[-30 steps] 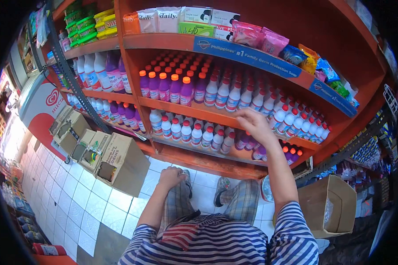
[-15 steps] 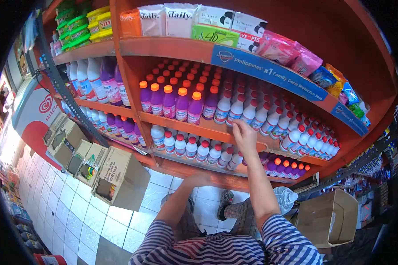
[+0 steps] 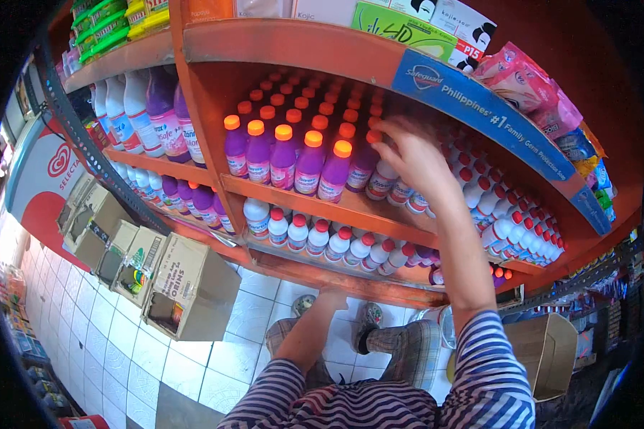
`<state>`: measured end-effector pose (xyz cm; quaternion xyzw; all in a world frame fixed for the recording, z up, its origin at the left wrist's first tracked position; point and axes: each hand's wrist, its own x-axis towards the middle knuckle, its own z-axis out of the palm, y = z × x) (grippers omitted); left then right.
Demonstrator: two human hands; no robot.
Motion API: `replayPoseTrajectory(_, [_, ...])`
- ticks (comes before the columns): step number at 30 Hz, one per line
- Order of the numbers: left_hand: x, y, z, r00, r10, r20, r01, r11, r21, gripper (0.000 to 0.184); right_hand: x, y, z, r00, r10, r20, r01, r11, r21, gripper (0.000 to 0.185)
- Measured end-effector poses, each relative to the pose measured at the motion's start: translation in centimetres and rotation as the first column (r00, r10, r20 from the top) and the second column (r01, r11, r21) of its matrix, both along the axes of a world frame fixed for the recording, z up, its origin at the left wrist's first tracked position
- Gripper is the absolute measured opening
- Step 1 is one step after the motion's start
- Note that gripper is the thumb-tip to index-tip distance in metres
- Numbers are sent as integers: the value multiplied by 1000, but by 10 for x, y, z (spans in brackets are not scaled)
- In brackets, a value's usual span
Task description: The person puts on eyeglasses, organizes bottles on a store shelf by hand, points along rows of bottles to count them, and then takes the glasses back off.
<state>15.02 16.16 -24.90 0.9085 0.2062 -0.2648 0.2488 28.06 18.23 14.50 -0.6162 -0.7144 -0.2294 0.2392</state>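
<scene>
My right hand [image 3: 411, 151] reaches into the middle shelf above the white bottles with red caps [image 3: 383, 179]. Its thumb and forefinger are parted, close to the orange cap of a purple bottle [image 3: 361, 168]; whether they touch it I cannot tell. The farther fingers are blurred. More purple bottles [image 3: 308, 168] stand upright in rows to the left. Low down, my left hand [image 3: 329, 299] hangs over my knees before the shelf base, its fingers too indistinct to read.
Red-capped white bottles [image 3: 318, 236] line the lower shelf. Soap packs [image 3: 408, 30] and a blue shelf strip [image 3: 472, 96] are above. Opened cardboard boxes [image 3: 207, 300] stand on the tiled floor at left, with another carton [image 3: 551, 354] at right.
My right hand has risen from the front of the white bottles to the orange-capped row, opening its fingers. The view has shifted closer to the shelf. My left hand stays low.
</scene>
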Motion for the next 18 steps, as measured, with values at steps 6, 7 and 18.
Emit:
replayPoseTrajectory(6, [10,7,-8,997,78,17,-77,997,-24,48,6,33,-2,983,-75,169,119,955,-270,29])
replayPoseTrajectory(7, [13,6,-12,997,74,13,-73,997,-36,49,6,33,-2,987,-51,153,94,953,-287,29])
replayPoseTrajectory(18, [14,5,-14,998,47,48,-43,995,-88,51,-11,3,10,951,21,-307,-158,890,-428,24])
